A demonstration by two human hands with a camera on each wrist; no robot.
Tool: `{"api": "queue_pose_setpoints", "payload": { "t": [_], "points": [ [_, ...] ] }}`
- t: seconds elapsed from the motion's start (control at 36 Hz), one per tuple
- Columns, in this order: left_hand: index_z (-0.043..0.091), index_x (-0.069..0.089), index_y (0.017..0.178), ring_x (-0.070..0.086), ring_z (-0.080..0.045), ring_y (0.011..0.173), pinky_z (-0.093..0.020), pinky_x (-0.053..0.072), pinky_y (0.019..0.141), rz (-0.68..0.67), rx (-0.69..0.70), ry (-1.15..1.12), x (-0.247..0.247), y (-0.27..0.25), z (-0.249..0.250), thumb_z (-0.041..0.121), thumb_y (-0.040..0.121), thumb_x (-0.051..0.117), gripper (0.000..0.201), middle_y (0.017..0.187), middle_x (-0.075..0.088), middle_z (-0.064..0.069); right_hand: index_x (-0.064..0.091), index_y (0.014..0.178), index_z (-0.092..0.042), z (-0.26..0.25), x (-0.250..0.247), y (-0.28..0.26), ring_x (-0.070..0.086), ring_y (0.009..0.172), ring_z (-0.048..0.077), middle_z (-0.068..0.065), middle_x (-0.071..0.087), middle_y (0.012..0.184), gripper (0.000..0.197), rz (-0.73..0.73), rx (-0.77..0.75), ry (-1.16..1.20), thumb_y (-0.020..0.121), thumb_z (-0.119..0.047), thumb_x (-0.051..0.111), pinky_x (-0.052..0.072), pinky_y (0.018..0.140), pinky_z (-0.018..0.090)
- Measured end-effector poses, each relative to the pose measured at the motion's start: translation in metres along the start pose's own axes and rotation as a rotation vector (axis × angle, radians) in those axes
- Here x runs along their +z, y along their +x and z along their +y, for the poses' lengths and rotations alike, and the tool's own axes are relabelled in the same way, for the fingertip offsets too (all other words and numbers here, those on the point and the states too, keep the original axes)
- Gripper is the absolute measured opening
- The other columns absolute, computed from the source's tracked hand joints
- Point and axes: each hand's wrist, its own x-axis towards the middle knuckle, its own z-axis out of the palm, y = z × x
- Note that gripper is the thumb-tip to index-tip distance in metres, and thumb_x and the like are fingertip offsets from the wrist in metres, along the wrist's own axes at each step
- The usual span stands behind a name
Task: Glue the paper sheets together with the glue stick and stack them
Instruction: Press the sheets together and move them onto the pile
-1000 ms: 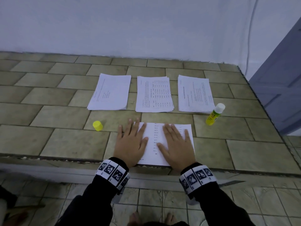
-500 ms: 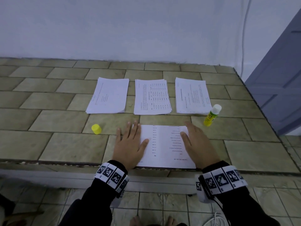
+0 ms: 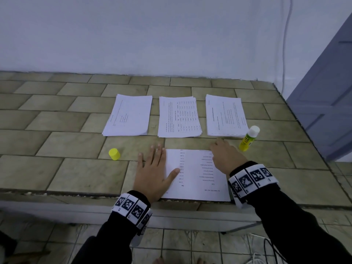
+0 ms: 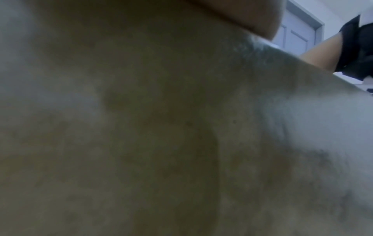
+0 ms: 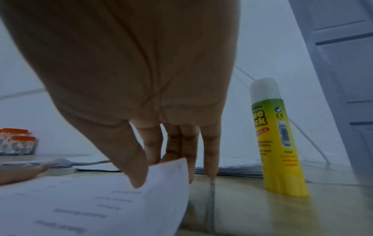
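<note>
One printed white paper sheet point(image 3: 198, 180) at near edge of tiled counter point(image 3: 57, 145)
Pressed by flat, open-fingered left hand point(image 3: 152, 172), far corner pinched by right hand point(image 3: 226, 159); beyond, three white paper stacks point(image 3: 179, 117), one yellow glue stick point(image 3: 247, 139), one yellow cap point(image 3: 114, 154)

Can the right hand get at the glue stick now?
Probably yes: the glue stick stands beside the right hand, only bare tile between, but it pinches the sheet by its corner.

Head view looks down; close, low right wrist view shares the sheet point(image 3: 196, 176).
</note>
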Motion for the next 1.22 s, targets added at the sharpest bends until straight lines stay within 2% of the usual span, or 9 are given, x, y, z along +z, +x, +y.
{"api": "queue_pose_setpoints", "payload": {
  "t": [0.14,0.22,0.36,0.47,0.64,0.72,0.89,1.06,1.22],
  "points": [
    [0.016,-0.011,0.156,-0.017,-0.018,0.150,-0.049,-0.011,0.121,0.017,0.014,-0.064,-0.001,-0.001,-0.002,0.082,0.068,-0.030,0.111,0.164,-0.016,0.000,0.048,0.091,-0.014,0.005,-0.012,0.006,0.057,0.091,0.022,0.009,0.056,0.105,0.011,-0.015,0.039,0.112,0.096,-0.005,0.042,0.048,0.074,0.029],
    [0.020,-0.025,0.149,-0.018,-0.016,0.150,-0.049,-0.008,0.121,0.062,0.023,-0.149,-0.001,-0.003,-0.004,0.084,0.071,-0.023,0.100,0.162,-0.024,-0.001,0.054,0.102,-0.011,0.014,-0.028,0.007,0.059,0.093,0.024,0.009,0.059,0.105,0.015,-0.014,0.059,0.241,0.094,-0.005,0.042,0.052,0.082,0.036],
    [0.019,-0.021,0.152,-0.019,-0.015,0.150,-0.045,-0.005,0.123,0.229,0.044,-0.364,0.003,-0.003,-0.007,0.084,0.083,0.003,0.098,0.161,-0.025,-0.005,0.057,0.092,-0.013,0.032,-0.059,0.015,0.054,0.086,0.018,0.003,0.058,0.097,0.013,0.111,0.078,0.507,0.088,-0.003,0.051,0.040,0.063,0.019],
    [0.016,-0.013,0.156,-0.017,-0.020,0.151,-0.047,0.002,0.122,0.318,0.046,-0.348,0.008,-0.002,-0.007,0.079,0.088,0.012,0.096,0.162,-0.024,-0.007,0.058,0.083,-0.012,0.035,-0.067,0.037,0.065,0.074,0.022,0.011,0.064,0.097,0.011,0.221,0.220,0.795,0.085,-0.001,0.056,0.055,0.066,0.029],
    [0.015,-0.002,0.158,-0.018,-0.019,0.150,-0.052,0.003,0.122,0.248,0.026,-0.262,0.009,0.000,-0.007,0.080,0.087,0.006,0.096,0.163,-0.018,-0.008,0.048,0.097,-0.011,0.014,-0.053,0.077,0.069,0.067,0.028,0.018,0.057,0.111,0.024,0.251,0.400,1.141,0.084,0.004,0.063,0.060,0.070,0.042],
    [0.015,0.004,0.158,-0.017,-0.019,0.151,-0.051,0.001,0.122,0.234,0.028,-0.248,0.007,-0.001,-0.007,0.081,0.085,0.002,0.099,0.164,-0.014,-0.009,0.056,0.095,-0.005,0.002,-0.046,0.090,0.065,0.060,0.020,0.013,0.058,0.103,0.016,0.272,0.440,1.153,0.085,0.007,0.060,0.060,0.063,0.032],
    [0.018,0.004,0.159,-0.021,-0.018,0.149,-0.045,-0.008,0.122,0.175,0.006,-0.169,0.005,0.000,-0.007,0.078,0.085,0.004,0.095,0.164,-0.014,-0.007,0.067,0.093,0.015,-0.013,-0.030,0.107,0.071,0.081,0.032,0.019,0.073,0.089,0.025,0.259,0.470,1.167,0.084,-0.007,0.060,0.059,0.080,0.045],
    [0.017,0.010,0.158,-0.015,-0.019,0.151,-0.047,-0.006,0.122,0.128,-0.007,-0.113,0.004,0.001,-0.006,0.076,0.084,0.005,0.094,0.165,-0.008,-0.007,0.070,0.105,0.008,-0.015,-0.028,0.107,0.060,0.064,0.016,0.004,0.070,0.081,0.025,0.194,0.486,1.092,0.081,0.005,0.063,0.051,0.071,0.025],
    [0.017,0.019,0.156,-0.008,-0.021,0.152,-0.048,-0.007,0.122,0.104,-0.010,-0.075,0.002,0.003,-0.006,0.075,0.084,0.004,0.095,0.166,-0.002,-0.007,0.072,0.106,-0.004,-0.012,-0.028,0.102,0.065,0.094,0.019,0.003,0.067,0.099,0.028,0.172,0.407,0.928,0.080,0.005,0.066,0.050,0.071,0.020]
  ]
}}
